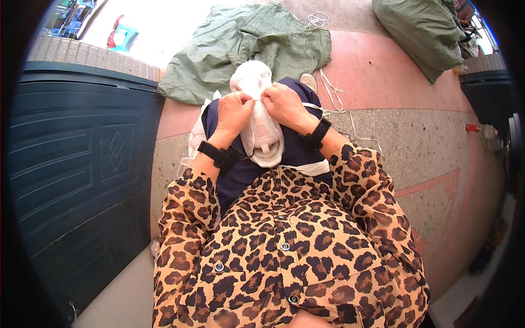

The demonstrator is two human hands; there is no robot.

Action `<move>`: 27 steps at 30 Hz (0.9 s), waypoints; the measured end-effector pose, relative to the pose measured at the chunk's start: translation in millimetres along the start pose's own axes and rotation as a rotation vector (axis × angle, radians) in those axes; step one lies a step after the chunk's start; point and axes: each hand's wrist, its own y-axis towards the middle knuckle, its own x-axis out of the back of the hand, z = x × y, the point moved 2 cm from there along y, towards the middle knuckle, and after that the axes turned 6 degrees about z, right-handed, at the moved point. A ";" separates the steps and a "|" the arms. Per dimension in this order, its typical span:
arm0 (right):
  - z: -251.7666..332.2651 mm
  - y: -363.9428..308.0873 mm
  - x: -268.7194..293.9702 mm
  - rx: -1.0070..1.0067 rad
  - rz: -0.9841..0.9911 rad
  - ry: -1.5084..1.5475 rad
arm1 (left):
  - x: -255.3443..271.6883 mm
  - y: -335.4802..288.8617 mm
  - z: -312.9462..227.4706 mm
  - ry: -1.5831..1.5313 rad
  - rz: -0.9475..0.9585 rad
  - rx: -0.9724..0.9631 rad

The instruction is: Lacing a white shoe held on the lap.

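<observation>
A white and pale pink sneaker (264, 130) rests on my lap, its toe pointing away from me and its heel opening toward my body. My left hand (235, 112) is closed in a pinch at the left side of the lacing area. From the right, my right hand (285, 105) pinches close beside it, the fingertips of both nearly meeting over the sneaker's front. What the fingers hold is too small and bright to make out; it may be lace or the shoe's edge. Dark trousers (299, 147) lie under the sneaker.
A green woven sheet (213, 60) spreads on the floor ahead. White laces (332, 90) trail over the floor at the right. More pale shoes (197, 134) lie beside my left leg. A full green sack (418, 35) stands far right. A dark blue door (76, 142) is at left.
</observation>
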 end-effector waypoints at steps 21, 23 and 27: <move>-19.1 28.0 -5.3 -0.527 0.485 0.642 | -1.3 -6.4 7.9 0.026 -0.073 -0.067; -16.2 25.7 -4.2 -0.345 0.441 0.543 | -0.4 -3.8 5.9 0.062 -0.058 -0.048; -4.1 18.2 -2.0 0.185 0.136 -0.144 | -1.1 -3.3 3.5 0.077 -0.066 -0.042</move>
